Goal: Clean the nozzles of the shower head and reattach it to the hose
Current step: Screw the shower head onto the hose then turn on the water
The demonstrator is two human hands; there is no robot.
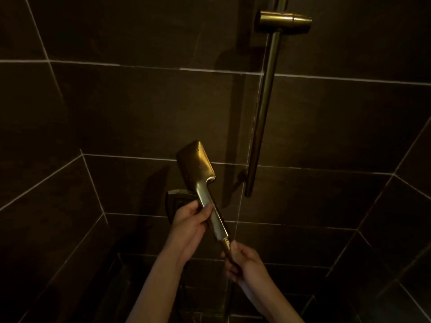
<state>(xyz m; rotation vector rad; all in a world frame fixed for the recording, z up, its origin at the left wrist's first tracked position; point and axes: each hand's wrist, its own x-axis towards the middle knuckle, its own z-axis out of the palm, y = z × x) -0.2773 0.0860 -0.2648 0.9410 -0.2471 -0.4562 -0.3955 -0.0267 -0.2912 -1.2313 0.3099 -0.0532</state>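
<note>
A brass shower head with a flat rectangular face points up and to the left, its back toward me, so the nozzles are hidden. My left hand grips the middle of its handle. My right hand pinches the hose connector at the handle's lower end. The hose itself drops out of sight below that hand in the dark.
A brass slide rail runs down the dark tiled wall at right, with a holder bracket near its top. A dark wall fitting sits behind my left hand. Dim tiled walls close in on both sides.
</note>
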